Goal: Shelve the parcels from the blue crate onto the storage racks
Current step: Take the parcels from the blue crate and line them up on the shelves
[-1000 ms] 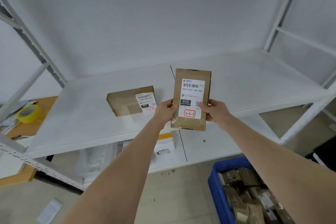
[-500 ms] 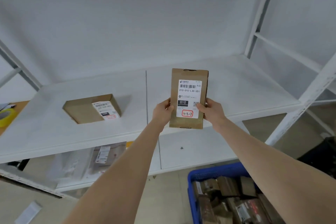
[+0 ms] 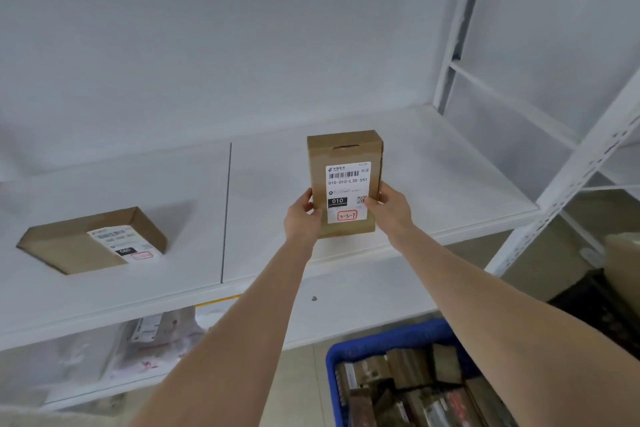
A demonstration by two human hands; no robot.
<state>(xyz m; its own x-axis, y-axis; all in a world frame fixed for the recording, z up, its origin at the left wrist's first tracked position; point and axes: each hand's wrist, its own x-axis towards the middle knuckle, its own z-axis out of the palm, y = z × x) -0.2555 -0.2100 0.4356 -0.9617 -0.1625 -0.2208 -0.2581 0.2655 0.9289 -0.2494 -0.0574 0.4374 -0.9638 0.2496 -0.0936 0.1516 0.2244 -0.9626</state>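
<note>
Pinching the box (image 3: 343, 156) by its lower sides, left hand (image 3: 301, 215) and right hand (image 3: 389, 206) both clasped on it, we hold it upright at the front edge of the shelf (image 3: 450, 191), right half. Stood this near the edge, it could topple toward the crate (image 3: 381, 340).

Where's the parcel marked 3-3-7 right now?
Head view, right of centre: left hand and right hand hold the parcel upright at the shelf front, right of the flat box.
</note>
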